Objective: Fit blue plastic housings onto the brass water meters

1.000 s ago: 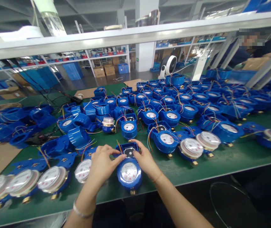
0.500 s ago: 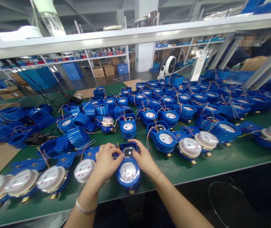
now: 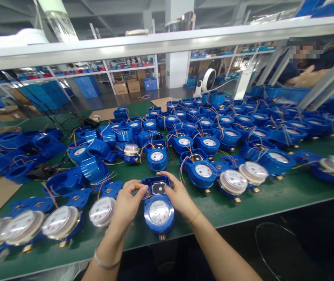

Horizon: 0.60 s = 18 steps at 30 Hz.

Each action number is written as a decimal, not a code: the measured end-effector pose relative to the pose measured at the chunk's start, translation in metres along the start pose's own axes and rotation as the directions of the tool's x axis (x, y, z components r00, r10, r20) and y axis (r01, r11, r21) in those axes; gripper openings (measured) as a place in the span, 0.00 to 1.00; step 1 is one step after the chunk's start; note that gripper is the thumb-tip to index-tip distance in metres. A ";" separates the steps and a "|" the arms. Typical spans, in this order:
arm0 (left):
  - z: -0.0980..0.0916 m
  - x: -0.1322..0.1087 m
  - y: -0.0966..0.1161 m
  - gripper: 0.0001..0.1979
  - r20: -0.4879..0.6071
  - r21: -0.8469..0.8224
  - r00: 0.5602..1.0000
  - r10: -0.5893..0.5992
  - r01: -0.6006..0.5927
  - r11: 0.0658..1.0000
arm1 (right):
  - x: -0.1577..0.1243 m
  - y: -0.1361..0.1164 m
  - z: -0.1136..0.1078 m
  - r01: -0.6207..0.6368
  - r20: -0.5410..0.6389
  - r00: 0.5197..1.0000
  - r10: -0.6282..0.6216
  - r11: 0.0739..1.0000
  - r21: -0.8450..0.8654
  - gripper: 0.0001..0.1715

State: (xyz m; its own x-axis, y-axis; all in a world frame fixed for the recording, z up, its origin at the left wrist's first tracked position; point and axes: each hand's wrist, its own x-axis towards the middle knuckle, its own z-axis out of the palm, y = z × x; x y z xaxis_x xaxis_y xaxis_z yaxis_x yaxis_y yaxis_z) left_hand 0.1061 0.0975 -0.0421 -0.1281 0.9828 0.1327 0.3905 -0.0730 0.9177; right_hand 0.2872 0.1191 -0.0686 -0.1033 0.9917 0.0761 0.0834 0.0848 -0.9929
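Observation:
A blue-cased water meter [image 3: 159, 212] lies in front of me on the green bench, its round white dial toward me and its brass fitting at the near edge. Behind the dial is its square compartment, where a black plate [image 3: 159, 188] with a white outline shows. My right hand [image 3: 178, 195] grips the compartment's right side, thumb on the near rim and fingers around the far corner. At the left rim, my left hand [image 3: 132, 199] is closed in a pinch; what sits between its fingertips is too small to make out.
Uncased meters with clear-topped dials stand left, such as one meter [image 3: 102, 212], and right, such as another [image 3: 233, 183]. Many blue-cased meters with loose coloured wires fill the bench [image 3: 243, 210] behind. A white fan [image 3: 208, 80] stands at the back; a person's hand [image 3: 307, 72] shows far right.
My left hand has drawn back slightly left from over the compartment to its left rim, uncovering more of the black plate. My right hand keeps its grip on the meter.

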 end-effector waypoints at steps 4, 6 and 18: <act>0.002 -0.003 -0.005 0.15 -0.060 -0.308 0.987 -0.152 0.127 0.943 | 0.001 -0.001 -0.001 -0.016 0.014 1.000 0.017 0.999 -0.050 0.31; 0.003 -0.004 -0.006 0.16 -0.130 -0.402 0.964 -0.230 0.161 0.901 | 0.001 -0.001 0.000 -0.017 0.010 1.000 0.018 0.999 -0.049 0.31; 0.004 -0.015 -0.004 0.31 0.178 -0.446 0.891 -0.418 0.452 0.772 | -0.002 0.002 0.000 -0.087 0.016 0.996 0.087 0.996 0.025 0.35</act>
State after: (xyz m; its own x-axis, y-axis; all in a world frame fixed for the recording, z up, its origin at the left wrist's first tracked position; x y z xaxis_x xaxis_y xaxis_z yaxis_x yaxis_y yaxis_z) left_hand 0.1105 0.0833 -0.0494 -0.1155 0.9361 -0.3324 -0.1630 0.3122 0.9359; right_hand 0.2878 0.1177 -0.0707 -0.1111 0.9937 -0.0117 0.0669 -0.0042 -0.9977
